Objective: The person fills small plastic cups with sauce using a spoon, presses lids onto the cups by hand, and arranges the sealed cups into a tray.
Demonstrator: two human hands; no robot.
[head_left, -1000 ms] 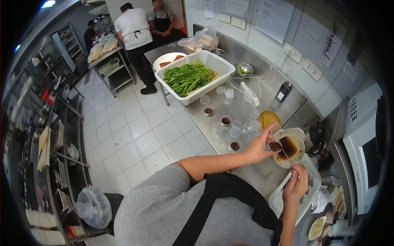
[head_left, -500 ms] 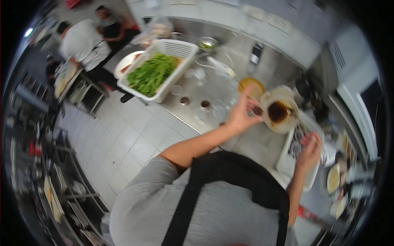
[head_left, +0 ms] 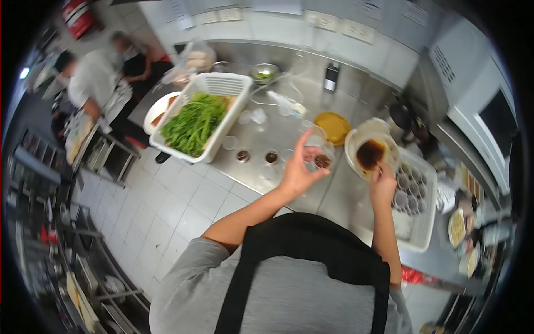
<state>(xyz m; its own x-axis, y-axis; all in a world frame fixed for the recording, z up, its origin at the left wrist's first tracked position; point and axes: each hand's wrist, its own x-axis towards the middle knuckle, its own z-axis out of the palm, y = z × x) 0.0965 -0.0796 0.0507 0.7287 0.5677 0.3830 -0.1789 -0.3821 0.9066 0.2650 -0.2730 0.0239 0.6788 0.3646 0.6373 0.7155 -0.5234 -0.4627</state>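
Observation:
My left hand (head_left: 300,170) holds a small clear plastic cup (head_left: 321,161) with dark brown contents, thumb and fingers around its sides. Right of it stands a pale bowl (head_left: 349,153) of dark brown sauce (head_left: 371,153). Over the bowl's near rim, my right hand (head_left: 382,186) is closed, pinching what appears to be a spoon whose lower part is hidden. Two similar cups, a left one (head_left: 242,156) and a right one (head_left: 271,158), stand on the steel counter with dark contents. A yellow lid or plate (head_left: 332,128) lies behind my left hand.
A white basket (head_left: 425,222) holding several lidded cups is to the right. At the left, a white basket (head_left: 245,83) of leafy greens (head_left: 194,123) stands at the counter edge. A black device (head_left: 331,76) lies at the back. A person in white (head_left: 100,78) works farther left.
My right hand has gone from above the basket of cups to the sauce bowl and closed at its rim. My left hand has drawn leftward, away from the bowl, with the cup. The view has shifted.

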